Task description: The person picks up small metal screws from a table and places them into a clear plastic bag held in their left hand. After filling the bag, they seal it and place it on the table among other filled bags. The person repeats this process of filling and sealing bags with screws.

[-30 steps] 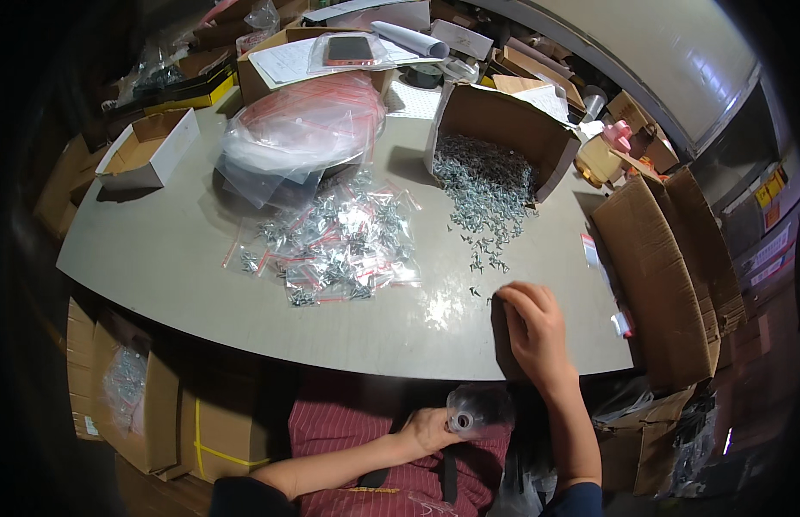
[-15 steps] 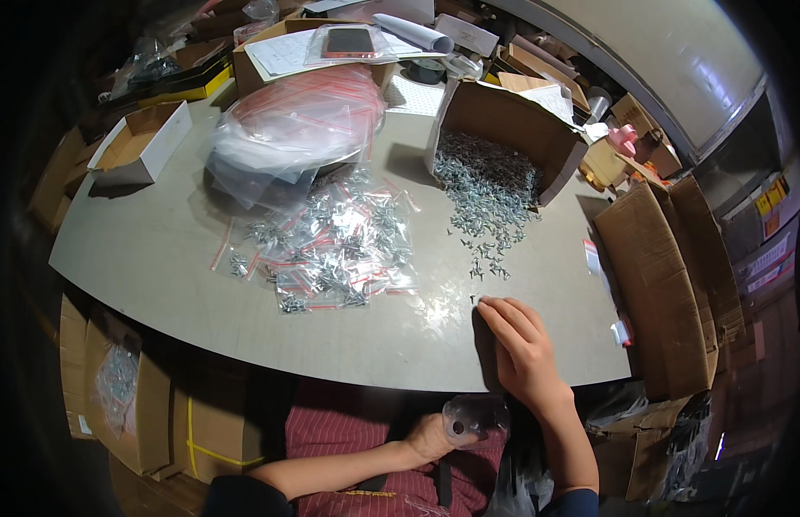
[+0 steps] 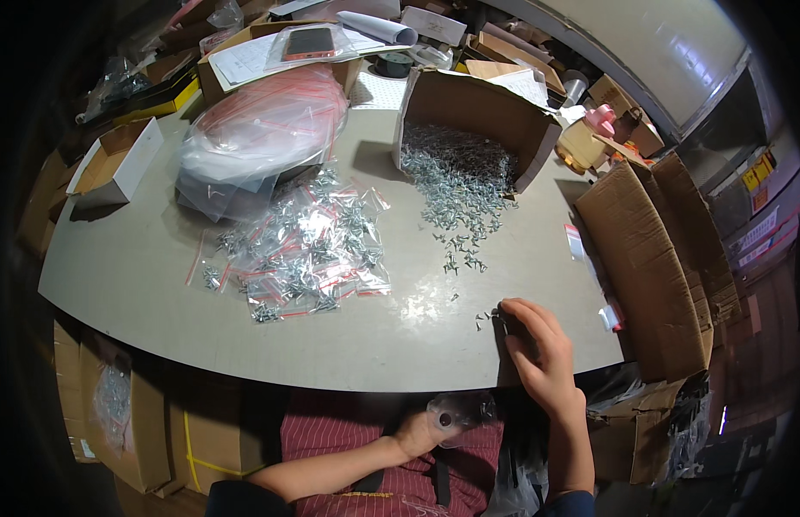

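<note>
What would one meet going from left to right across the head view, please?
White open box → pile of bagged screws → left hand → the few nearest loose screws → right hand → brown cardboard box.

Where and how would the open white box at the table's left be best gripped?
The open white box is probably best pinched across the rim of its right-hand long wall, coming from above and the right. It stands upright with its top open, that rim runs uncovered along its length, and the wall's outer face is exposed.
</note>
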